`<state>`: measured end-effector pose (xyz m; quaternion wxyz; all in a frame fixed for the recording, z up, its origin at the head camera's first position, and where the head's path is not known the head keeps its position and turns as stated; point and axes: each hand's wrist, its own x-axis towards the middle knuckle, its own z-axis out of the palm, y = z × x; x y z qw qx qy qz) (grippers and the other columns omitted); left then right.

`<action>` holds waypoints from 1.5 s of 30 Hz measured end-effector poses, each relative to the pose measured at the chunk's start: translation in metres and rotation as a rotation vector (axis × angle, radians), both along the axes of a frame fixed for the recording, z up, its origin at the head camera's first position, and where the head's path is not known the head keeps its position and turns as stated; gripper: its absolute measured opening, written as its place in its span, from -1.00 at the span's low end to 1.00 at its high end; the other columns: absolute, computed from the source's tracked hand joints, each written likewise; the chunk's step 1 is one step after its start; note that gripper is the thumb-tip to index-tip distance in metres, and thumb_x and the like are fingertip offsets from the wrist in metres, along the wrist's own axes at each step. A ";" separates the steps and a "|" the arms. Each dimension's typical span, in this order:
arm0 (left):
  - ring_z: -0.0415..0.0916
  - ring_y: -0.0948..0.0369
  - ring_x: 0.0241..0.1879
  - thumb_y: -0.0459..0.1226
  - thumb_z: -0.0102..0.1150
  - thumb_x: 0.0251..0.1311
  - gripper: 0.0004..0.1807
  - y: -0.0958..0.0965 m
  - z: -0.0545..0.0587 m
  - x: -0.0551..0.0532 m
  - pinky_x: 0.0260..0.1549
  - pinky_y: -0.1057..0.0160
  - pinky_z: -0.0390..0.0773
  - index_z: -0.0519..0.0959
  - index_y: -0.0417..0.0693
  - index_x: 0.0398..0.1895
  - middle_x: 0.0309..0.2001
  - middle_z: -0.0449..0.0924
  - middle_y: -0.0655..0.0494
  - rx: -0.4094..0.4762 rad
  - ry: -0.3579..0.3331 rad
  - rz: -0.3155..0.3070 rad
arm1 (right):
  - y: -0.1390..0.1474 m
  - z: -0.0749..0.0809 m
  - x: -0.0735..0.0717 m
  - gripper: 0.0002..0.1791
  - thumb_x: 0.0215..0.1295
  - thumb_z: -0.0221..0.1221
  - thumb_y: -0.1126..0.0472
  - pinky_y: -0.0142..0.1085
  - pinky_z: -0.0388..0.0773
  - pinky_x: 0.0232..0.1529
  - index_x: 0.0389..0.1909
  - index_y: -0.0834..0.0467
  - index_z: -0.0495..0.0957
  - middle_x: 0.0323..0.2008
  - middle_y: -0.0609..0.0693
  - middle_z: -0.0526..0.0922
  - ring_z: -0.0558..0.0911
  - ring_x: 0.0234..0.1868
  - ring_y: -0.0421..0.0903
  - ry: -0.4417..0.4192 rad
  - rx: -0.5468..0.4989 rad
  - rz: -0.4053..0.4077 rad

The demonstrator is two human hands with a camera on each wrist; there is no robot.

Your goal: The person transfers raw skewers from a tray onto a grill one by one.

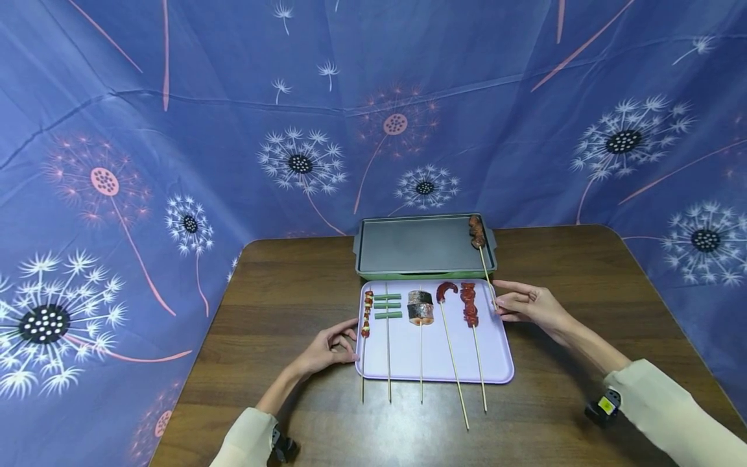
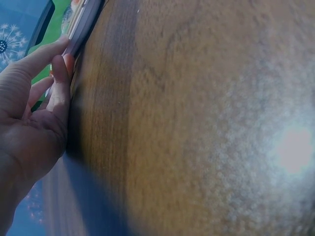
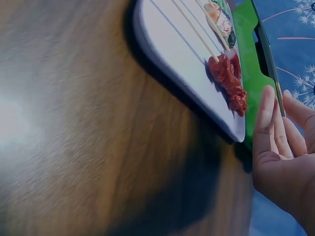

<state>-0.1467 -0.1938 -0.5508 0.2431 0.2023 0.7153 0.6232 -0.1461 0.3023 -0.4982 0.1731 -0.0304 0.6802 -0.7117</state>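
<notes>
My right hand (image 1: 538,307) pinches the lower end of a wooden stick (image 1: 487,277) beside the tray's right edge. At the far end of that stick, a brown meat skewer (image 1: 476,231) is over the right side of a dark grill plate (image 1: 414,245). My left hand (image 1: 325,348) touches the left rim of a lilac tray (image 1: 403,363) with relaxed fingers. Side by side on the tray lie a thin red-and-yellow skewer (image 1: 367,314), a green vegetable skewer (image 1: 388,305), a fish skewer (image 1: 420,307), a curved red skewer (image 1: 447,289) and a red meat skewer (image 1: 469,303).
The grill plate stands behind the tray on a green base (image 3: 248,64), near the back edge of the wooden table (image 1: 280,285). A blue dandelion-print cloth (image 1: 233,130) hangs behind the table. The skewer sticks reach past the tray's front rim.
</notes>
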 end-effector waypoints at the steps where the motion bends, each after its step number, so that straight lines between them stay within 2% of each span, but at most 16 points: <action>1: 0.61 0.43 -0.27 -0.54 0.37 0.13 -0.13 0.000 0.000 0.000 -0.31 0.52 0.59 0.18 -0.41 0.51 0.12 0.39 -0.55 -0.002 0.000 0.000 | 0.002 0.000 0.003 -0.31 0.45 0.19 0.34 -0.26 0.75 -0.06 0.51 0.39 0.17 -0.10 0.00 0.82 0.79 -0.09 -0.15 -0.005 0.010 0.005; 6: 0.61 0.42 -0.25 -0.54 0.37 0.14 -0.12 0.000 0.001 -0.001 -0.29 0.51 0.62 0.17 -0.40 0.52 0.12 0.38 -0.55 0.003 -0.002 -0.009 | 0.011 -0.001 0.017 -0.34 0.47 0.17 0.33 -0.28 0.74 -0.05 0.51 0.34 0.21 -0.05 0.02 0.80 0.79 -0.07 -0.16 -0.010 0.043 0.040; 9: 0.61 0.41 -0.24 -0.55 0.37 0.13 -0.11 -0.003 0.001 -0.002 -0.27 0.50 0.63 0.17 -0.39 0.53 0.12 0.38 -0.54 0.008 -0.001 -0.008 | 0.012 -0.003 0.026 -0.39 0.48 0.15 0.35 -0.28 0.75 -0.06 0.50 0.30 0.25 -0.04 0.03 0.80 0.79 -0.08 -0.17 0.010 0.028 0.070; 13: 0.62 0.39 -0.25 -0.55 0.37 0.12 -0.11 -0.007 0.002 -0.002 -0.28 0.49 0.64 0.17 -0.39 0.53 0.10 0.39 -0.51 0.006 0.003 0.002 | 0.011 -0.006 0.037 -0.44 0.50 0.11 0.38 -0.25 0.75 -0.06 0.48 0.25 0.30 -0.02 0.06 0.80 0.78 -0.06 -0.17 0.029 -0.010 0.119; 17: 0.62 0.41 -0.25 -0.53 0.38 0.13 -0.11 -0.008 0.001 -0.002 -0.28 0.49 0.64 0.17 -0.37 0.53 0.10 0.40 -0.46 -0.007 0.000 -0.001 | 0.009 -0.009 0.051 -0.48 0.51 0.09 0.39 -0.26 0.75 -0.07 0.44 0.12 0.40 -0.02 0.04 0.80 0.78 -0.07 -0.17 0.021 -0.030 0.153; 22: 0.62 0.41 -0.25 -0.51 0.39 0.13 -0.10 -0.006 0.000 -0.002 -0.28 0.48 0.65 0.17 -0.37 0.53 0.10 0.42 -0.45 -0.008 0.001 -0.003 | 0.003 -0.014 0.072 -0.49 0.53 0.02 0.43 -0.20 0.74 -0.04 0.42 0.05 0.42 0.01 0.09 0.78 0.78 -0.03 -0.13 0.041 -0.107 0.242; 26: 0.62 0.41 -0.26 -0.50 0.40 0.12 -0.10 -0.006 0.000 -0.002 -0.28 0.48 0.64 0.19 -0.34 0.53 0.10 0.43 -0.40 -0.018 -0.010 0.007 | -0.007 -0.021 0.088 -0.47 0.52 -0.01 0.48 -0.12 0.71 -0.04 0.44 0.14 0.40 0.01 0.17 0.77 0.78 -0.02 -0.08 0.076 -0.167 0.314; 30: 0.63 0.42 -0.25 -0.51 0.41 0.10 -0.09 -0.006 -0.001 -0.002 -0.27 0.48 0.64 0.20 -0.31 0.54 0.11 0.44 -0.38 -0.021 -0.022 0.009 | -0.017 -0.027 0.101 -0.45 0.51 -0.03 0.51 -0.07 0.71 -0.06 0.46 0.18 0.35 0.02 0.21 0.75 0.78 -0.02 -0.03 0.091 -0.190 0.352; 32: 0.63 0.41 -0.25 -0.52 0.41 0.10 -0.09 -0.005 -0.001 -0.002 -0.27 0.48 0.64 0.20 -0.32 0.54 0.11 0.43 -0.40 -0.014 -0.020 0.005 | -0.023 -0.029 0.106 -0.44 0.51 -0.02 0.50 -0.06 0.71 -0.06 0.48 0.23 0.31 0.02 0.24 0.74 0.78 -0.02 -0.02 0.086 -0.180 0.356; 38: 0.62 0.41 -0.25 -0.51 0.41 0.10 -0.09 -0.003 0.001 -0.001 -0.29 0.50 0.63 0.20 -0.33 0.53 0.11 0.43 -0.42 -0.011 -0.014 0.004 | -0.034 -0.036 0.115 -0.35 0.49 0.03 0.47 -0.07 0.73 -0.09 0.44 0.64 -0.01 0.01 0.33 0.71 0.78 -0.04 -0.05 0.074 -0.126 0.350; 45: 0.61 0.41 -0.25 -0.50 0.41 0.12 -0.11 -0.001 0.002 0.000 -0.32 0.52 0.59 0.20 -0.32 0.53 0.13 0.44 -0.41 -0.024 -0.029 0.004 | -0.041 -0.043 0.121 -0.30 0.52 0.02 0.44 -0.06 0.74 -0.11 0.44 0.64 -0.14 -0.02 0.33 0.72 0.79 -0.07 -0.01 0.028 -0.119 0.348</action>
